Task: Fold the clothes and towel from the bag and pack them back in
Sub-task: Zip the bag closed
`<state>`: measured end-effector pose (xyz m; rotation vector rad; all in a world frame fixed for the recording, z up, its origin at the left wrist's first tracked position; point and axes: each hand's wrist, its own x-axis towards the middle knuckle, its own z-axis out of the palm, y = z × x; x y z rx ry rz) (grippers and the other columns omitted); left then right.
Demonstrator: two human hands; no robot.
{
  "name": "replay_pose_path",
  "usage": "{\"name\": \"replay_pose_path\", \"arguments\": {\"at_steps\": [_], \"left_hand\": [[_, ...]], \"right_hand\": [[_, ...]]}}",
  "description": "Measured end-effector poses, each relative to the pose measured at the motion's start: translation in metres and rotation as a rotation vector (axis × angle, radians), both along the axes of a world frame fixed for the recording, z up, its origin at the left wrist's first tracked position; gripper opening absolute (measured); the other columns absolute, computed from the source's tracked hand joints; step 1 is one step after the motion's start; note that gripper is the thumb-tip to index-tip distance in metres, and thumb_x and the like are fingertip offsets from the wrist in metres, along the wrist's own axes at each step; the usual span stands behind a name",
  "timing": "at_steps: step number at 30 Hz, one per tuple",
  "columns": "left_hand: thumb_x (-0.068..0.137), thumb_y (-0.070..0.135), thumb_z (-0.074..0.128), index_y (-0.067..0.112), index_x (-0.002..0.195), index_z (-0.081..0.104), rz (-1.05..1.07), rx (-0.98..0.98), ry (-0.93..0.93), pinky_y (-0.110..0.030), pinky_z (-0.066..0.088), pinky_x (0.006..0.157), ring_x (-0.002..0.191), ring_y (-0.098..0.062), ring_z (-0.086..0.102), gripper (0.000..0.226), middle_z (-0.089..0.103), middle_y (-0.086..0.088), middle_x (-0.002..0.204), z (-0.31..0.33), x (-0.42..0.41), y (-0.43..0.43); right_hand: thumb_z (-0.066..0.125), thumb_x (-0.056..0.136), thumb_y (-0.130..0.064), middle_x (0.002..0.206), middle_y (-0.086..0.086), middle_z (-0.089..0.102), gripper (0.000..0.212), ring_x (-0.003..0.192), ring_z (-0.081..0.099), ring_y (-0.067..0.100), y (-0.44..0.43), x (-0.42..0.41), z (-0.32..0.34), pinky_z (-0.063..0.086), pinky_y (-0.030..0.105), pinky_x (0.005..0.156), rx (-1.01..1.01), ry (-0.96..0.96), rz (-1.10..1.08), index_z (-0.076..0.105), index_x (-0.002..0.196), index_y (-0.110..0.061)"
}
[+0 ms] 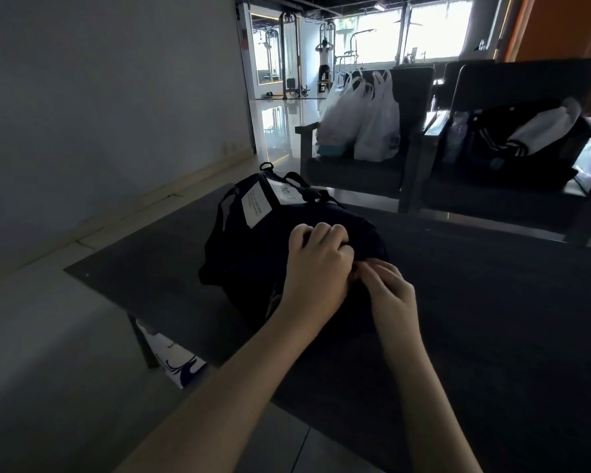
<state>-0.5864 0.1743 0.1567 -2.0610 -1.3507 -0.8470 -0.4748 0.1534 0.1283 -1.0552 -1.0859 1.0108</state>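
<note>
The black bag (253,240) sits on the dark table (492,302), under both hands. The left hand (316,264) curls its fingers into the bag's top fabric. Just beside it, the right hand (389,291) pinches the bag's near edge, though exactly which part is too dark to tell.

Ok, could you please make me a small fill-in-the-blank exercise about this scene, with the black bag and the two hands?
1. The black bag lies on a dark ___.
2. The left hand and the right hand both grip the ___.
3. The white plastic bags stand on a ___ beyond the bag.

Missing words: table; bag; chair.
</note>
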Motion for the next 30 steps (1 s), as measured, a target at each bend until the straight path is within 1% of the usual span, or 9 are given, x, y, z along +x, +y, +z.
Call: {"name": "replay_pose_path", "arguments": {"at_steps": [4, 8, 10, 12, 16, 18, 20, 24, 30], "left_hand": [[0.067, 0.029, 0.080, 0.020, 0.071, 0.075, -0.033, -0.057, -0.125, -0.033, 0.027, 0.090, 0.091, -0.018, 0.062, 0.012, 0.066, 0.005, 0.088, 0.001, -0.005, 0.001], [0.066, 0.034, 0.080, 0.018, 0.069, 0.074, 0.043, -0.055, -0.187, -0.037, 0.028, 0.098, 0.102, -0.019, 0.058, 0.018, 0.065, 0.005, 0.094, 0.000, -0.008, -0.008], [0.066, 0.038, 0.080, 0.017, 0.066, 0.071, 0.102, -0.050, -0.226, -0.041, 0.031, 0.100, 0.103, -0.020, 0.055, 0.022, 0.063, 0.004, 0.096, -0.002, -0.009, -0.015], [0.067, 0.038, 0.080, 0.016, 0.064, 0.070, 0.127, -0.043, -0.273, -0.042, 0.035, 0.099, 0.102, -0.020, 0.054, 0.024, 0.061, 0.003, 0.096, -0.005, -0.009, -0.021], [0.071, 0.034, 0.079, 0.015, 0.065, 0.070, 0.143, -0.080, -0.290, -0.045, 0.039, 0.100, 0.106, -0.020, 0.053, 0.021, 0.061, 0.002, 0.101, -0.008, -0.006, -0.025], [0.070, 0.032, 0.080, 0.014, 0.066, 0.071, 0.165, -0.101, -0.291, -0.049, 0.038, 0.101, 0.109, -0.022, 0.052, 0.020, 0.061, 0.000, 0.105, -0.008, -0.008, -0.027], [0.070, 0.032, 0.080, 0.014, 0.067, 0.072, 0.188, -0.110, -0.307, -0.049, 0.036, 0.103, 0.112, -0.023, 0.050, 0.020, 0.060, -0.001, 0.109, -0.007, -0.010, -0.029], [0.071, 0.032, 0.079, 0.014, 0.067, 0.070, 0.205, -0.085, -0.336, -0.049, 0.037, 0.102, 0.112, -0.024, 0.048, 0.020, 0.058, -0.002, 0.111, -0.003, -0.008, -0.033], [0.071, 0.033, 0.078, 0.017, 0.072, 0.068, 0.211, 0.011, -0.257, -0.032, 0.032, 0.088, 0.106, -0.019, 0.044, 0.019, 0.058, -0.001, 0.111, -0.009, -0.008, -0.042]], "right_hand": [[0.058, 0.090, -0.010, 0.108, -0.002, 0.064, 0.019, 0.102, 0.060, 0.011, 0.005, 0.006, -0.006, 0.050, 0.029, 0.087, 0.030, -0.042, -0.078, 0.066, 0.105, -0.019], [0.066, 0.085, -0.011, 0.131, -0.006, 0.043, 0.049, 0.120, 0.044, 0.010, 0.013, 0.010, -0.015, 0.042, 0.028, 0.099, 0.067, -0.299, -0.191, 0.048, 0.130, -0.018], [0.069, 0.084, -0.015, 0.135, -0.004, 0.043, 0.055, 0.124, 0.041, 0.011, 0.016, 0.010, -0.016, 0.038, 0.029, 0.102, 0.083, -0.379, -0.159, 0.046, 0.134, -0.018], [0.070, 0.083, -0.021, 0.123, -0.006, 0.055, 0.047, 0.115, 0.050, 0.012, 0.018, 0.008, -0.016, 0.044, 0.030, 0.096, 0.074, -0.411, -0.141, 0.052, 0.126, -0.022], [0.067, 0.086, -0.023, 0.085, -0.010, 0.064, 0.010, 0.079, 0.062, 0.008, 0.018, 0.008, -0.009, 0.050, 0.027, 0.066, 0.037, -0.492, -0.132, 0.061, 0.094, -0.021], [0.065, 0.087, -0.023, 0.073, -0.008, 0.063, 0.010, 0.067, 0.060, 0.009, 0.020, 0.009, -0.004, 0.049, 0.033, 0.058, 0.032, -0.543, -0.146, 0.060, 0.079, -0.022], [0.064, 0.088, -0.025, 0.068, -0.005, 0.061, 0.018, 0.063, 0.059, 0.014, 0.022, 0.011, 0.001, 0.052, 0.041, 0.059, 0.026, -0.598, -0.163, 0.056, 0.072, -0.021], [0.062, 0.088, -0.030, 0.071, -0.004, 0.063, 0.017, 0.069, 0.061, 0.018, 0.026, 0.012, 0.009, 0.054, 0.045, 0.068, -0.028, -0.659, -0.188, 0.055, 0.074, -0.023], [0.060, 0.087, -0.031, 0.074, -0.001, 0.064, 0.015, 0.072, 0.062, 0.022, 0.028, 0.014, 0.013, 0.054, 0.046, 0.068, -0.064, -0.696, -0.188, 0.056, 0.075, -0.022]]}}
